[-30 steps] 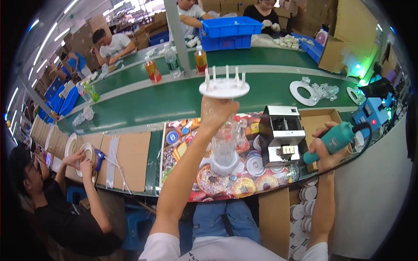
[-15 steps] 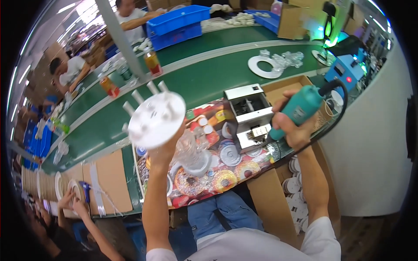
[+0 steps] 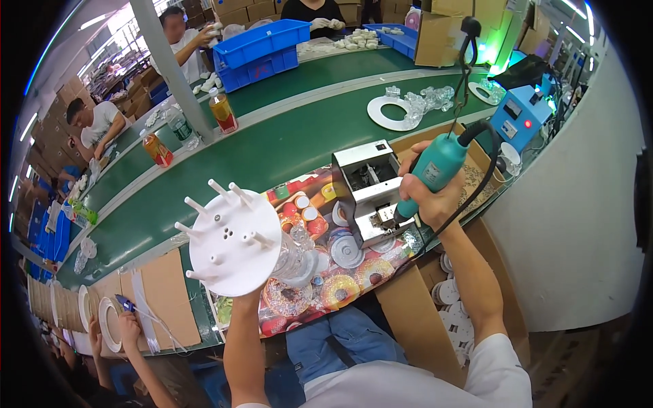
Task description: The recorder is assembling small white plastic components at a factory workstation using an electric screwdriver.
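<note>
My left hand (image 3: 250,299) is closed on a white round plate (image 3: 238,272) with several upright pegs on its face. The plate is tilted toward me and hides most of the fingers. Wrapped in my right hand (image 3: 441,204) is a teal electric screwdriver (image 3: 441,163), its black cable looping down past my wrist. The screwdriver's tip points down at the front of a black and white screw feeder (image 3: 371,180); whether it touches is too small to tell. Beside the plate, a clear plastic part with a white base (image 3: 299,268) sits on the colourful printed mat (image 3: 340,289).
Behind the mat runs a green conveyor belt (image 3: 286,146), bearing a white ring (image 3: 390,113) with clear plastic. A blue box (image 3: 520,119) stands at the right. An open carton (image 3: 408,306) holds white discs below. At the left, a co-worker's hands handle white rings (image 3: 110,325).
The plate in my left hand has moved down and left, and now shows its pegged face more. My right hand has brought the screwdriver's tip to the feeder's front. The whole view has shifted slightly.
</note>
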Action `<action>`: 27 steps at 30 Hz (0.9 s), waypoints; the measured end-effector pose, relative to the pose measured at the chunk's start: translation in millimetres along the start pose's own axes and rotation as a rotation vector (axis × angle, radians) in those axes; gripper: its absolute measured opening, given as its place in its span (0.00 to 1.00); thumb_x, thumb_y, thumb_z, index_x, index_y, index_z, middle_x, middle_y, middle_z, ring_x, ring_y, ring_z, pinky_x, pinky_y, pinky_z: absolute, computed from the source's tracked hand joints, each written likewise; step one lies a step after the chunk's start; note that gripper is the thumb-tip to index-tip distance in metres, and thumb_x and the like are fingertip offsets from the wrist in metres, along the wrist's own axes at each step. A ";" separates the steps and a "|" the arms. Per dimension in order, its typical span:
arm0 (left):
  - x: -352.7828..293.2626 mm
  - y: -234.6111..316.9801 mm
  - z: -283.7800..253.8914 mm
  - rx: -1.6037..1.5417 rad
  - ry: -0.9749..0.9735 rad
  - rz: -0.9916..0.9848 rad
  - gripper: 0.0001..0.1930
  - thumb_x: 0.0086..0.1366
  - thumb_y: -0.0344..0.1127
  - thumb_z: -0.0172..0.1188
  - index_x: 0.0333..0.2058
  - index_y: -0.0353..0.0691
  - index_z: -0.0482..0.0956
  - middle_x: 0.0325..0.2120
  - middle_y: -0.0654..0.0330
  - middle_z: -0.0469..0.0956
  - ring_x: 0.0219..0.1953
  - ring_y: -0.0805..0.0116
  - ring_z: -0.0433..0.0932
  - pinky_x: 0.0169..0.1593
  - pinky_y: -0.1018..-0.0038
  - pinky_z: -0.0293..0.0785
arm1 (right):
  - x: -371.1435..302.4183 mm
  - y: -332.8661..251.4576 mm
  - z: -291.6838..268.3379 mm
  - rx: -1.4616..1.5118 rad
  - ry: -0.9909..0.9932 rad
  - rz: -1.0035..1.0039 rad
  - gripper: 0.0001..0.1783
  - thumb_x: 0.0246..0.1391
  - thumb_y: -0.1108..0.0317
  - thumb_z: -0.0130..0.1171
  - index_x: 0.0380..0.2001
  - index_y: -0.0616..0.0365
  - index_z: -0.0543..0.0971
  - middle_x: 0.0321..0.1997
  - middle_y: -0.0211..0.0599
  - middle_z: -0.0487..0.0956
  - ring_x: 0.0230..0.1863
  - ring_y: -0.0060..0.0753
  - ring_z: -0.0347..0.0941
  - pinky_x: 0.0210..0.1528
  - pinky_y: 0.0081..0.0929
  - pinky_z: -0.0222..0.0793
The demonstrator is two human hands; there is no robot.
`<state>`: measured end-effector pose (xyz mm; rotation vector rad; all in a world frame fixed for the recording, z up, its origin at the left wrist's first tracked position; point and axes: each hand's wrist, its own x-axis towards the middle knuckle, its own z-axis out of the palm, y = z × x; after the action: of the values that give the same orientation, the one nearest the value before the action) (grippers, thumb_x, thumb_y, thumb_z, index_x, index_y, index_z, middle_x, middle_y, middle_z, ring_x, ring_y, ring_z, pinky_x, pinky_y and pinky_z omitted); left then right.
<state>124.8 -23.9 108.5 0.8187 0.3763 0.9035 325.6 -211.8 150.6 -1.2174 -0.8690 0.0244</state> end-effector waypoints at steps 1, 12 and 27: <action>-1.2 -0.7 -0.5 0.022 0.021 0.016 0.02 0.54 0.26 0.60 0.28 0.37 0.76 0.24 0.67 0.75 0.29 0.76 0.71 0.37 0.77 0.68 | 0.0 2.1 0.7 -0.002 0.002 0.001 0.24 0.38 0.80 0.56 0.43 0.63 0.64 0.27 0.41 0.73 0.19 0.24 0.69 0.22 0.19 0.67; 17.3 -30.8 -61.2 -1.082 -0.312 -0.393 0.36 0.61 0.61 0.38 0.63 0.47 0.47 0.63 0.57 0.47 0.63 0.57 0.51 0.63 0.58 0.52 | -2.3 25.9 0.0 -0.061 -0.022 -0.011 0.23 0.39 0.82 0.54 0.42 0.62 0.64 0.26 0.38 0.72 0.20 0.22 0.68 0.22 0.19 0.66; 20.5 1.3 19.4 -0.691 -1.171 0.106 0.34 0.62 0.56 0.39 0.63 0.49 0.46 0.63 0.59 0.48 0.64 0.63 0.47 0.66 0.58 0.39 | 28.4 -90.0 30.0 0.153 -0.024 0.069 0.26 0.42 0.75 0.56 0.46 0.63 0.62 0.30 0.44 0.71 0.16 0.26 0.67 0.17 0.23 0.66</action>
<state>147.8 -15.8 122.8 0.5898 -0.9622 0.4602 289.5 -209.6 242.7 -1.1046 -0.8302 0.1586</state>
